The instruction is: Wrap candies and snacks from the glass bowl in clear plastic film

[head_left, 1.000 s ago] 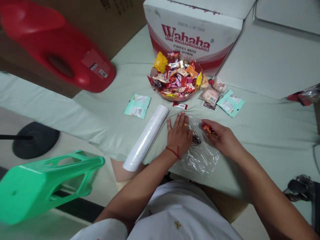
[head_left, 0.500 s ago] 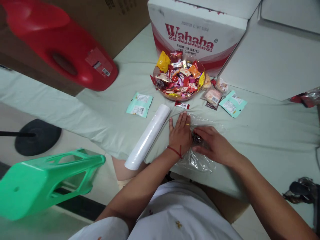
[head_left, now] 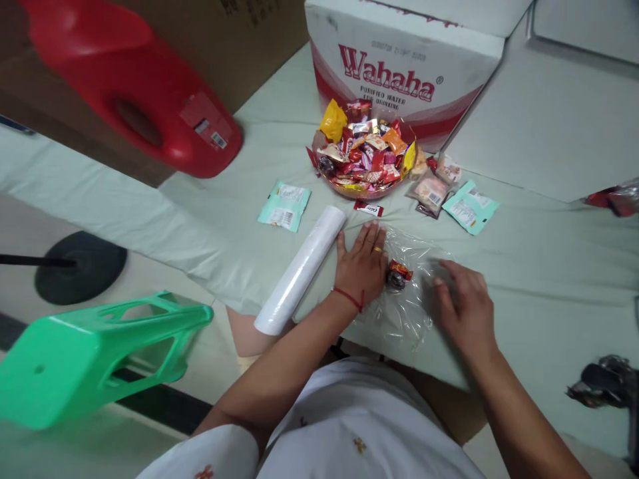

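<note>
Red candy on clear plastic, just beside the left hand

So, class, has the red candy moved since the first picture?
Yes: judged against the white roll, the red candy has moved left, out of the right hand to beside the dark candy.

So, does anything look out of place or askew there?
The white roll lies slanted, its near end seeming to overhang the table, so it looks precarious. A small packet sits outside the candy bowl, apart from the pile. The clear plastic by the left hand is creased; nothing looks spilled.
</note>
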`<state>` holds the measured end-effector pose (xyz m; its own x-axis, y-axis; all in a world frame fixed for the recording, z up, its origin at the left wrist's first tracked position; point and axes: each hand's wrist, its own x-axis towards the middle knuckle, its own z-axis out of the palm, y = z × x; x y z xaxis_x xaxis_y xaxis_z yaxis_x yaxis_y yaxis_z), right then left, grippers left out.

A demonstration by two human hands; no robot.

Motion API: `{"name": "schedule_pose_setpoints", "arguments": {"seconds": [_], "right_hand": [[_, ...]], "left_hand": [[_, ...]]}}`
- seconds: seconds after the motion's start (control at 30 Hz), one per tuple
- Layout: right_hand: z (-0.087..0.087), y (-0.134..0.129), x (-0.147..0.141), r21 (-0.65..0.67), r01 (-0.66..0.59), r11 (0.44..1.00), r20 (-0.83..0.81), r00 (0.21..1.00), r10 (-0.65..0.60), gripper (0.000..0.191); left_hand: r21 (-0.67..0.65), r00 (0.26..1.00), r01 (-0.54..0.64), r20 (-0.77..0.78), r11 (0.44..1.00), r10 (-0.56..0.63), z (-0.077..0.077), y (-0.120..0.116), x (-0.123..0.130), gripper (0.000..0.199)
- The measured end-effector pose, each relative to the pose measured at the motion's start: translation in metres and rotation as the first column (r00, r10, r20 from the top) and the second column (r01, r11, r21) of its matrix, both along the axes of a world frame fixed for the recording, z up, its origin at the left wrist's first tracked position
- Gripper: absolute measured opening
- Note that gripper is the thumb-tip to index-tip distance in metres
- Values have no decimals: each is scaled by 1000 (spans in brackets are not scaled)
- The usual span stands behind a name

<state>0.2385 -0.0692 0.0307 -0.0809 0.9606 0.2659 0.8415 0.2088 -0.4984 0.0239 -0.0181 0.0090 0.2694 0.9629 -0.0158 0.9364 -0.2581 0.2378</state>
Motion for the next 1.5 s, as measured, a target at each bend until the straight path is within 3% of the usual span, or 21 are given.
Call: {"name": "schedule_pose_setpoints", "arguments": {"seconds": [0.07,0.13,0.3,0.4,0.5,0.6,0.7,0.77,0.83,0.9,0.97,1.03,1.17,1.23,1.3,1.4,1.43,1.5], "right_hand": [[-10,10,9,52,237,970,67,968,-241,43],[-20,28,14,54,338,940,129,931,-342,48],[-25,59,8,-40,240,970,55,970,-238,32],[-20,67,7,-132,286,949,-32,956,-292,31],[-19,79,19,-222,288,932,-6,955,-297,32],[-13,85,34,-166,302,939,80,953,-293,31],[2,59,33,79,258,963,136,954,-267,27],[11,22,20,184,54,981,174,981,-86,26],[14,-23,4,125,-283,951,237,939,248,39],[7,-65,-7,-48,-502,864,308,815,491,57],[-5,-98,-9,-167,-548,820,340,748,569,66],[-17,-121,-3,-207,-533,820,353,741,571,67],[-19,-136,20,-185,-553,813,292,758,582,67],[-5,-124,32,-182,-589,788,212,759,616,61],[17,-92,42,-132,-558,820,147,807,572,47],[58,-11,46,50,-214,975,193,960,201,23],[71,23,42,107,-108,988,205,975,84,22],[90,94,24,117,-173,978,230,963,143,25]], "left_hand": [[5,1000,-2,-3,1000,2,-3,0,1,57],[3,1000,-7,-4,1000,7,-4,0,1,57],[-4,1000,-27,-2,1000,27,-3,2,3,57],[-3,999,-48,1,999,48,-3,2,5,57],[-4,998,-70,3,998,70,-4,2,6,58],[-5,996,-88,3,996,88,-5,2,7,58],[-11,996,-89,2,996,89,-4,2,7,58],[-14,996,-85,3,996,85,-4,2,7,58],[-13,997,-83,4,996,83,-4,2,6,58],[-13,996,-85,6,996,85,-4,2,6,58],[-15,996,-86,7,996,86,-4,2,6,58],[-18,997,-82,5,996,82,-4,2,6,58],[-26,997,-82,-6,996,82,-3,3,6,59],[-31,997,-80,-10,996,79,-3,3,5,59],[-38,997,-71,-14,997,71,-2,3,5,60],[-46,998,-65,-17,997,64,-2,3,5,60],[-48,998,-66,-18,997,65,-2,3,5,60],[-48,998,-67,-19,997,67,-2,4,5,60]]}}
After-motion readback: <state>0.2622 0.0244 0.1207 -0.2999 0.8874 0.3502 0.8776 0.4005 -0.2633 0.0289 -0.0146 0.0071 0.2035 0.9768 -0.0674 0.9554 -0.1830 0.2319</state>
